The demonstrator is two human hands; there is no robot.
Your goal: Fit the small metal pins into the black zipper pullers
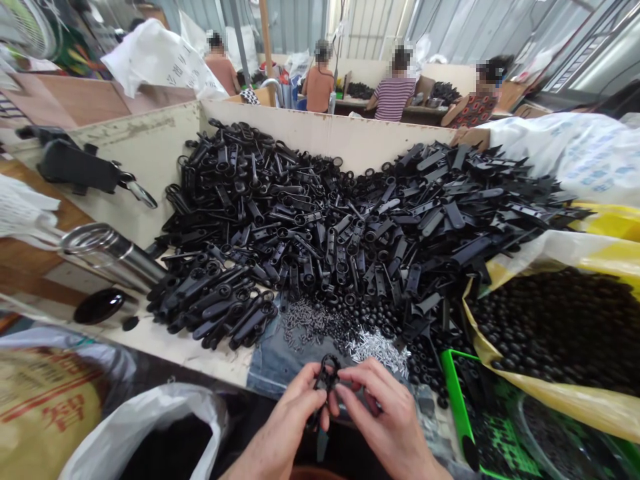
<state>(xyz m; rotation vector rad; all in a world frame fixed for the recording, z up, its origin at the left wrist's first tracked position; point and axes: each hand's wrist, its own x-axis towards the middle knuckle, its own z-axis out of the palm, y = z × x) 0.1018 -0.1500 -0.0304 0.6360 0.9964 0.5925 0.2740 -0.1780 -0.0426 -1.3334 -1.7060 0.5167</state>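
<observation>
My left hand and my right hand meet at the bottom centre, both pinched on one small black plastic part with a ring at its top. Just beyond my fingers lie a scatter of small silver screws and small black rings on a blue cloth. Behind them rises a big heap of the same black plastic parts, filling a shallow white-walled table.
A yellow bag of small black round pieces sits at right, a green crate beside it. At left are a steel tube, a black tool and sacks. Several people sit at a far bench.
</observation>
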